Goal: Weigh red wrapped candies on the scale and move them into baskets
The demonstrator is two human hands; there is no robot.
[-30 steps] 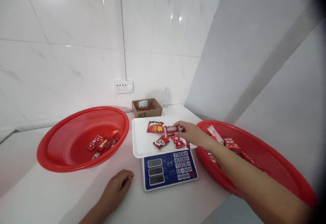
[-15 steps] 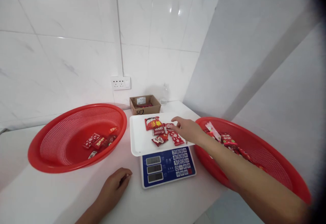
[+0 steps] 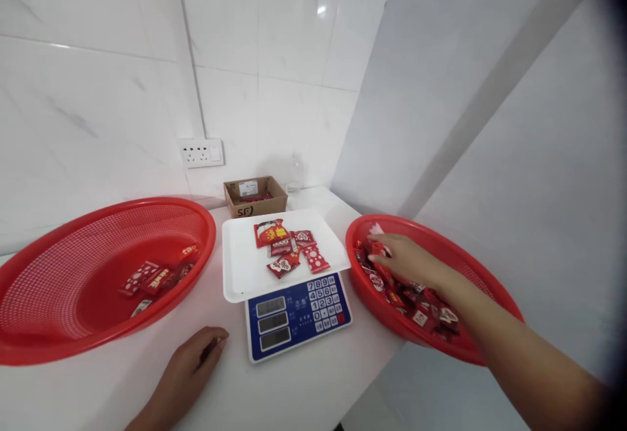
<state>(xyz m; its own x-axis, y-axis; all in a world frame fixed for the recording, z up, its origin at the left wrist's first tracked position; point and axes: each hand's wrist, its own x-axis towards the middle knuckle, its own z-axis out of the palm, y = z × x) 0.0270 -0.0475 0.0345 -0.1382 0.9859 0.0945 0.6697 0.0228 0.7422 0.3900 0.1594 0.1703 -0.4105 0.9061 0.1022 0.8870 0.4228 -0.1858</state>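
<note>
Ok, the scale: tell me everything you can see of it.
The scale has a white, plastic-looking tray above a blue panel: three stacked gray displays left, digits unreadable, and pale keys right, with one red key at lower right. It stands upright on the white table. Several red packets lie on the tray. Neither the left hand nor the right hand touches it. Contact with the right basket can't be judged.

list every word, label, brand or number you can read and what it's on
"SF": cardboard box
"7 8 9 4 5 6 1 2 3 0": scale keypad
"志准", probably: scale panel
Too small or blurred: displays, packets, box's white label, other keys
</note>
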